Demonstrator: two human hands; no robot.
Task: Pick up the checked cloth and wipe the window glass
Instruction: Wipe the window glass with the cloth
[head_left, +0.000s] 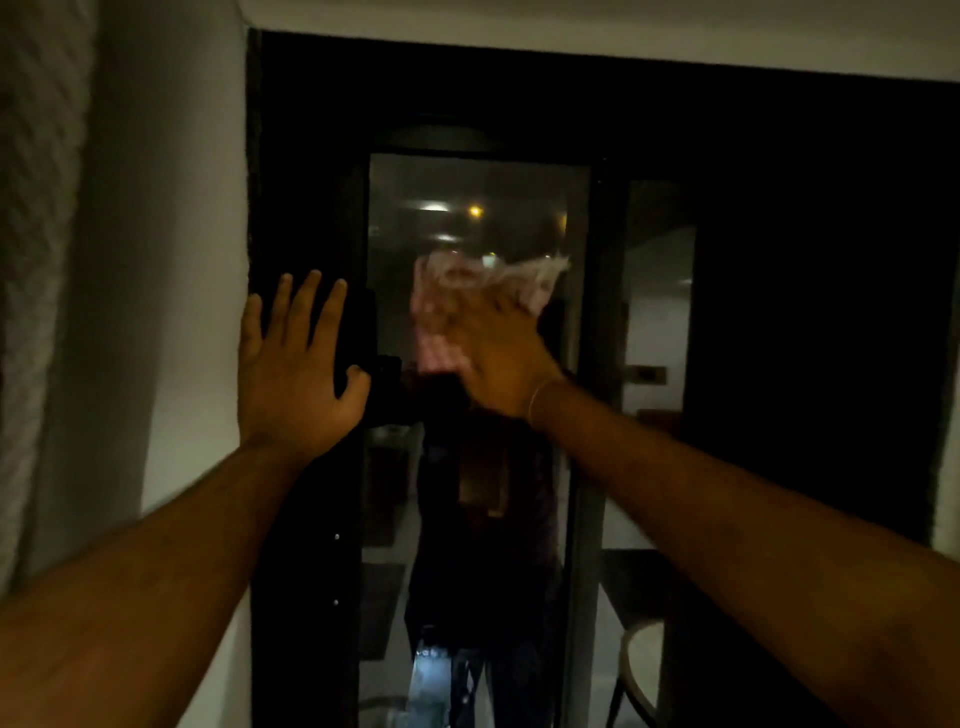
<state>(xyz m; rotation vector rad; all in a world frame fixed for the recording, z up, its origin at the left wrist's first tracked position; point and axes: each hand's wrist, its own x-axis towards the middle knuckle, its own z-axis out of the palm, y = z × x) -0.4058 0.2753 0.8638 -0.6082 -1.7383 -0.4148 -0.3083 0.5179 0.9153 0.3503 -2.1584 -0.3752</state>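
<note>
A tall dark window glass (478, 197) in a black frame fills the middle of the view. My right hand (501, 358) presses a pink-and-white checked cloth (441, 296) flat against the glass at mid height; hand and cloth are blurred. My left hand (296, 369) lies flat with fingers spread on the dark left frame (306, 467), holding nothing. The glass mirrors a person's body and small lights.
A white wall (171, 260) stands left of the frame, with a pale textured curtain (36, 234) at the far left. A second dark pane (810, 312) lies to the right. A white ceiling edge (571, 31) runs above.
</note>
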